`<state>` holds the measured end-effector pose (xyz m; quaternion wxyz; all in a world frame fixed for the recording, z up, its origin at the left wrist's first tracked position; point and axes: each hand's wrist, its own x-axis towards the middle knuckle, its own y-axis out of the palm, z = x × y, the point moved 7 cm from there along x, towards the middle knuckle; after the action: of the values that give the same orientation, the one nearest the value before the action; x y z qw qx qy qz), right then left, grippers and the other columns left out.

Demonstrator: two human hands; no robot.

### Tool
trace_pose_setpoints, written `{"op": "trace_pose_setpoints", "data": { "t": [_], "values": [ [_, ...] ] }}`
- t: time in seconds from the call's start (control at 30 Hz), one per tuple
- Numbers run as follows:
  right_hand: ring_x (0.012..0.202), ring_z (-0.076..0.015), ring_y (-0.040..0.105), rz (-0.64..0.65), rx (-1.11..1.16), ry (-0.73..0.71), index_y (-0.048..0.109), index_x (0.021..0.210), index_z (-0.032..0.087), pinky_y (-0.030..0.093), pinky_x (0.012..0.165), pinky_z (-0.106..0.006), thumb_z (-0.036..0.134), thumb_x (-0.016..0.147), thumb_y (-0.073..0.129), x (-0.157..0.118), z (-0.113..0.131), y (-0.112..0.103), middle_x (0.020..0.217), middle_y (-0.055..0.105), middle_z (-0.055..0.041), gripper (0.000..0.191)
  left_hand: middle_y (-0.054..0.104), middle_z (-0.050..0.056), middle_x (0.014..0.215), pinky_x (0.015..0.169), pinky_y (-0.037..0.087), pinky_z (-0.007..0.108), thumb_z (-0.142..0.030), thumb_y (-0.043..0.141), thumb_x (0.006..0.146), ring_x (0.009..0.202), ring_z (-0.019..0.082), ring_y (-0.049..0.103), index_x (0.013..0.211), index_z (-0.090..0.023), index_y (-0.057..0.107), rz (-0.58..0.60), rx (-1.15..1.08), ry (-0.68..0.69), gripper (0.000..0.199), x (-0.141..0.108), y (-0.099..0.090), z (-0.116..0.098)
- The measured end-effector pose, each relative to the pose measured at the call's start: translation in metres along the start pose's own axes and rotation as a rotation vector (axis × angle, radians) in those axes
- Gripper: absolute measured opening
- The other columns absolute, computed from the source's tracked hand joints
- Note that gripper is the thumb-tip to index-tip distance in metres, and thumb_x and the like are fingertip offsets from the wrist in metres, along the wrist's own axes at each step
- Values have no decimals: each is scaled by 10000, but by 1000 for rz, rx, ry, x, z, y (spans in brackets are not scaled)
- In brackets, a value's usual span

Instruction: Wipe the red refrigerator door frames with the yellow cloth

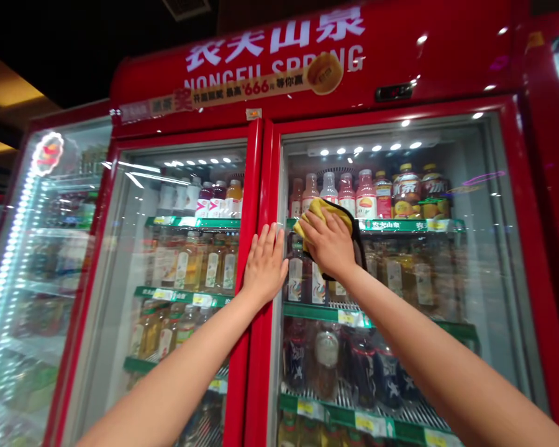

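My right hand (330, 239) presses a yellow cloth (328, 207) with a dark edge flat against the right glass door (484, 261) of a red drinks fridge. Part of the cloth is hidden under the palm and fingers. My left hand (266, 264) lies flat on the red door frame (256, 186) between the two glass doors, fingers stretched out and nothing in it. Behind the glass, close to the cloth, pink-labelled bottles (366, 194) stand on the top shelf.
The left glass door (135, 186) shows more shelved bottles (214, 267). A promotional strip (242, 90) crosses the fridge's red header (400, 43). Another lit fridge (41, 248) stands at the left. Green shelf edges carry price tags (351, 318).
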<state>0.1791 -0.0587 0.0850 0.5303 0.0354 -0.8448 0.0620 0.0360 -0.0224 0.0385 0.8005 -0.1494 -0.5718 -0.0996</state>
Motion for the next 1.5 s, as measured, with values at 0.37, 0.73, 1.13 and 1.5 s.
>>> {"op": "trace_pose_setpoints", "data": {
  "t": [0.37,0.73,1.13,1.5],
  "values": [
    [1413,-286,476,54,109,-87,654,1336,275,458,1121,-453,183,995,487,3,3,11,1454,595,-67,390,180,149,1703,1268,252,519,-234,444,993,1580,271,148,1630,-211,-42,-69,-95,2,802,-22,1,20],
    [1418,-249,491,139,151,-289,698,1268,333,382,1179,-495,202,1018,493,32,21,22,1403,656,24,349,239,180,1681,1270,243,536,-279,421,1016,1576,281,169,1624,-172,-74,-79,-96,-20,791,-33,1,36],
    [1448,-260,442,66,105,-177,631,1365,322,396,1181,-471,198,998,495,13,56,37,1487,586,16,411,263,158,1678,1276,225,536,-300,433,1016,1573,275,181,1629,-185,-52,-52,-85,-17,790,-48,4,41],
    [1446,-232,438,53,135,-215,660,1332,335,436,1146,-427,191,1027,404,50,71,40,1476,595,27,423,398,201,1604,1254,293,549,-307,464,1003,1549,306,255,1601,-103,172,-96,24,0,696,-70,0,43]
  ]
}}
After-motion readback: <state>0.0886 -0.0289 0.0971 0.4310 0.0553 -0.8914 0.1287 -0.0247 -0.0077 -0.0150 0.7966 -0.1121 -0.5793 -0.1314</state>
